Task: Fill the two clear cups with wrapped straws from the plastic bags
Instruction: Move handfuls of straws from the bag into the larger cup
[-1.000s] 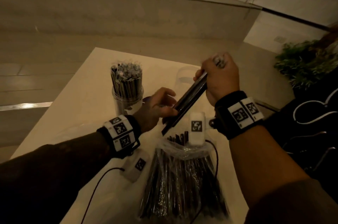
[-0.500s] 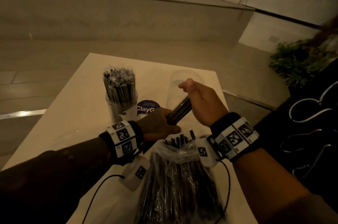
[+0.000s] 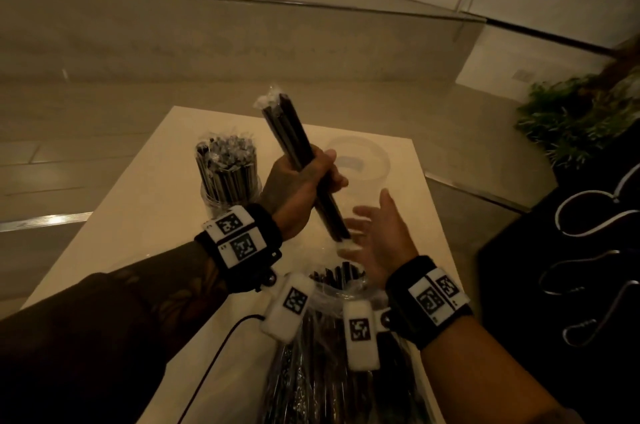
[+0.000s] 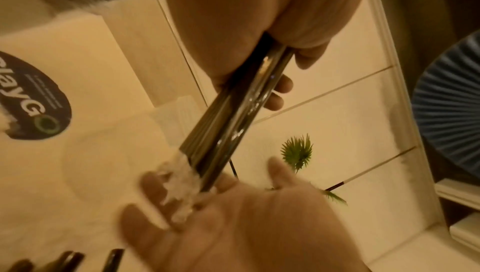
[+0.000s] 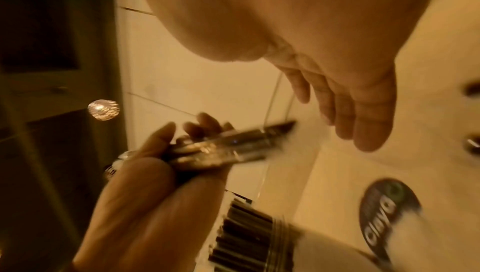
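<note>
Head view: the left hand (image 3: 300,190) wraps its fingers round a bundle of wrapped straws (image 3: 300,164), held tilted above the white table (image 3: 162,195). The right hand (image 3: 382,243) lies flat, fingers spread, under the bundle's lower end. The empty clear cup (image 3: 360,171) stands near the table's far right edge; the full cup (image 3: 230,178) stands to its left, with bare tabletop further left. The plastic bag (image 3: 332,354) lies at the near edge.

Left wrist view: the bundle's crimped ends (image 4: 179,184) touch the open palm.

Right wrist view: blurred; fingers straight.
</note>
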The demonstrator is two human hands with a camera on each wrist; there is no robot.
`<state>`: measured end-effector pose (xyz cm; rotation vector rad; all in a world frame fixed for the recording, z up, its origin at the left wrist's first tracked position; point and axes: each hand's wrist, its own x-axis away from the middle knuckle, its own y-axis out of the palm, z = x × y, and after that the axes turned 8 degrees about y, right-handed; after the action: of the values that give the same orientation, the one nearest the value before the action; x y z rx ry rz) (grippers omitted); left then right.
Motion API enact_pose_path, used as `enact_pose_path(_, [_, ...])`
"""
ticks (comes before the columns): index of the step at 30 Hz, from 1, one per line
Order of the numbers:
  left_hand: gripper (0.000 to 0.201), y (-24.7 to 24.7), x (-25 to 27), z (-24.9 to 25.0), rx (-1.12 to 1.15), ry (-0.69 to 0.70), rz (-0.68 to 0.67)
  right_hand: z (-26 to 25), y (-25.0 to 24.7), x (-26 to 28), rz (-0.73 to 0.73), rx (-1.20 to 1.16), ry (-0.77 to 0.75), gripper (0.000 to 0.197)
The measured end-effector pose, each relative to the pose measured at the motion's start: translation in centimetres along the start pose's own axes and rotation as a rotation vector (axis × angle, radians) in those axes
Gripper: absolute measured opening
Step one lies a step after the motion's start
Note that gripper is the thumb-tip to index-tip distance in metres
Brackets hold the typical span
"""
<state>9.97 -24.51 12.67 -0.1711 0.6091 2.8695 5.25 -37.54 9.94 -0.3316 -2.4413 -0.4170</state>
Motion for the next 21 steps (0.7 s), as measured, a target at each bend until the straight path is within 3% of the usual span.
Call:
enact_pose_path(3, [0.019, 0.4, 0.4, -0.5, -0.093, 0.025, 0.001, 0.8, 0.7, -0.3, -0.180, -0.162, 0.123, 0.072])
enact_pose_path(6, [0.016, 0.3, 0.2, -0.9, -0.171, 0.010, 0.047, 0.3, 1.0, -0.2, -0.158, -0.094, 0.082, 0.069])
enact_pose_path(8, [0.013, -0.4, -0.3, -1.3, -0.345, 0.029, 0.017, -0.5, 0.6, 0.0, -0.032, 0.165, -0.151, 0.056])
enact_pose_path(11, [0.006, -0.1, 0.4, -1.8, -0.600, 0.061, -0.258, -1.9, 0.9, 0.6, -0.038, 0.367, -0.514, 0.064])
enact_pose_path(14, [0.034, 1.3, 0.6, -3.3, -0.916, 0.201, -0.478, -2.8, 2.3, 0.7, 0.128, 0.288, -0.626, 0.023])
enact_pose_path(16, [0.054, 1.2, -0.6, -3.8, -1.039, 0.272, -0.530, -3.7, 2.0, 0.4, 0.261, 0.197, -0.659, 0.016])
enact_pose_path(19, [0.099, -0.6, -3.3, -4.9, -1.263, 0.150, -0.598, -6.1, -0.1, 0.5, 0.400, 0.114, -0.782, 0.012])
enact_pose_path(21, [0.107, -1.3, -5.0, -6.1, -1.441, 0.042, -0.579, -7.8, -0.9, 0.8, 0.464, 0.037, -0.868, 0.008])
